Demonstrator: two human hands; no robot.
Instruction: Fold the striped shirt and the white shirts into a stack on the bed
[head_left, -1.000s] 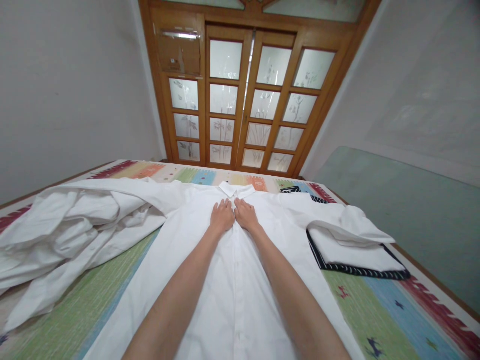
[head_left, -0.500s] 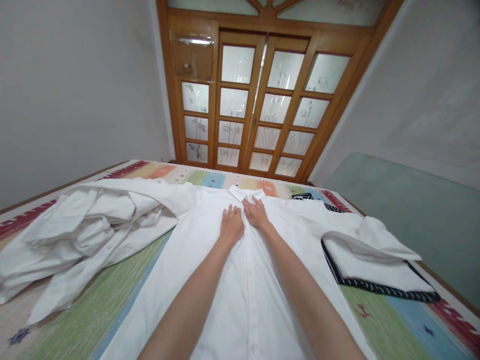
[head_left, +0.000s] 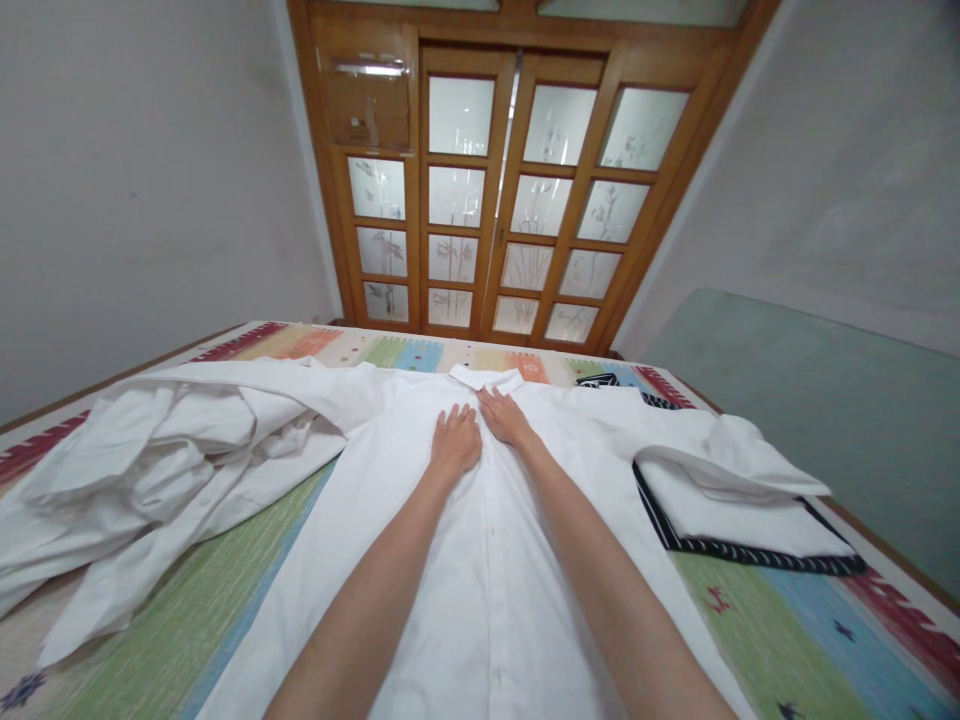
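Observation:
A white button-up shirt (head_left: 420, 560) is spread front side up, its collar (head_left: 487, 378) at the far end and its button placket running down the middle. My left hand (head_left: 457, 440) rests on the chest just left of the placket, fingers stretched out over the fabric. Beside it, my right hand (head_left: 504, 416) lies with extended fingertips at the top of the placket, just under the collar. Neither palm is visible. The shirt's right-hand sleeve reaches over a folded white cloth with black striped trim (head_left: 757, 530).
A crumpled heap of white clothing (head_left: 180, 450) lies on the left. Beneath everything is a colourful striped bedcover (head_left: 262, 540). Small black-and-white patterned fabric (head_left: 598, 381) shows beyond the right shoulder. A pale green board (head_left: 817, 400) is on the right; wooden glass-paned doors (head_left: 487, 200) stand behind.
The fingers of my left hand have straightened and spread on the shirt. My right hand stays by the collar. The whole view has shifted slightly.

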